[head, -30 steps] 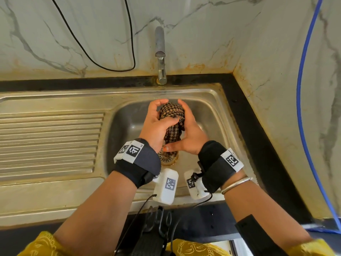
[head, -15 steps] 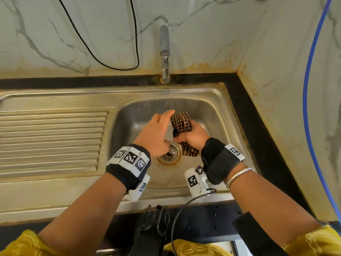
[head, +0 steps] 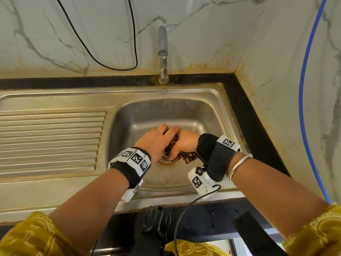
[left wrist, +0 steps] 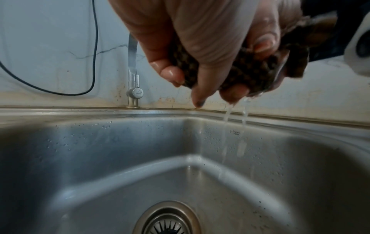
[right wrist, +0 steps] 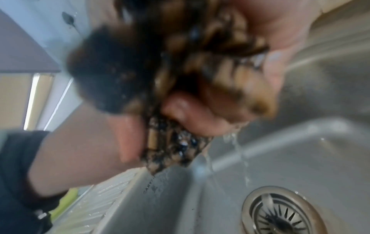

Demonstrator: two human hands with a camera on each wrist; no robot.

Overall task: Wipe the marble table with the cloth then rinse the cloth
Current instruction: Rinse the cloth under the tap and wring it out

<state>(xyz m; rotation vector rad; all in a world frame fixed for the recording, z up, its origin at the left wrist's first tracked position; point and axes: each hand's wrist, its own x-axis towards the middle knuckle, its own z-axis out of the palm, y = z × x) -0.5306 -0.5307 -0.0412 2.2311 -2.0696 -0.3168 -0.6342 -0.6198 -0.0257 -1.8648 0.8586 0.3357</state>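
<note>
A wet brown-and-black checked cloth (head: 186, 156) is bunched between both hands above the steel sink (head: 129, 122), over the drain (head: 167, 160). My left hand (head: 156, 143) grips one end, fingers curled round the cloth (left wrist: 246, 69). My right hand (head: 184, 143) grips the other end, and a corner hangs out below it. Water streams from the squeezed cloth (right wrist: 176, 147) down toward the drain (right wrist: 280, 212). The tap (head: 163, 54) stands at the back of the sink, with no water visibly running from it.
A ribbed draining board (head: 49, 141) lies left of the basin. Marble walls rise behind and to the right, with a black cable (head: 103, 43) and a blue hose (head: 304, 89) hanging on them. A black counter edge (head: 254, 135) borders the sink.
Both hands have lowered into the basin with the cloth. The left hand, off the cloth half a second ago, now grips it again, and water runs out.
</note>
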